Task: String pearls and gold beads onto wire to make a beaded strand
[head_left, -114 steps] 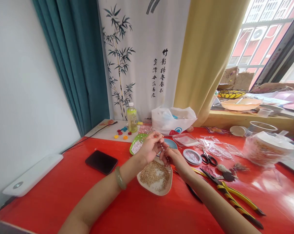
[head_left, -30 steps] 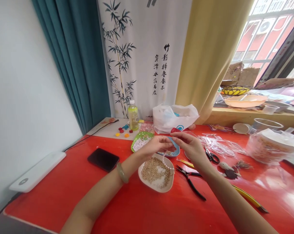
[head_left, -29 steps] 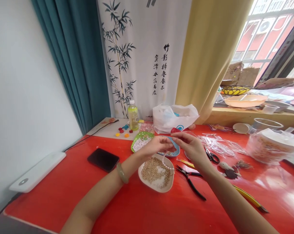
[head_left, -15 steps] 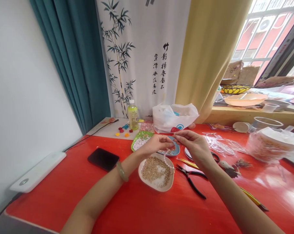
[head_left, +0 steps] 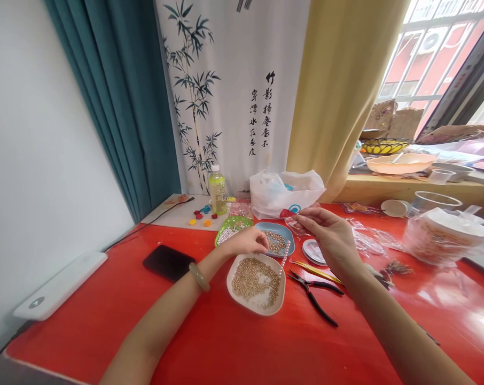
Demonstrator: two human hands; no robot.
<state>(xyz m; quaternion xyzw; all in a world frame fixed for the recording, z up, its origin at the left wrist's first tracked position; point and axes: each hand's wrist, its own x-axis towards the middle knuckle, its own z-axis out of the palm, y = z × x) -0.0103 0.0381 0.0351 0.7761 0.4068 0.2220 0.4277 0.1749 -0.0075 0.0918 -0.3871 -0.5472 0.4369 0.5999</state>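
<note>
My right hand (head_left: 326,231) is raised above the dishes, its thumb and forefinger pinched together. Below these fingertips hangs a short string of pale pearl beads (head_left: 284,258), its lower end at the rim of the white dish (head_left: 234,299); the thread up to the fingers is too thin to make out. My left hand (head_left: 248,241), with a jade bangle (head_left: 199,277) on the wrist, is over the near edges of the green dish (head_left: 246,220) and the blue dish (head_left: 290,249). Its fingers are curled together, and anything in them is hidden. Small gold beads (head_left: 250,275) fill the white dish.
Black-handled pliers (head_left: 316,297), yellow tweezers (head_left: 316,271) and a white spool (head_left: 313,250) lie right of the dishes. A phone (head_left: 169,262) rests on the left. Behind stand a bottle (head_left: 217,193) and a white plastic bag (head_left: 286,193). Clear plastic packets (head_left: 370,238) lie farther right.
My hands have come apart: the left moved down and left to the dishes, the right slightly right. The string of beads, curved before, now hangs straighter.
</note>
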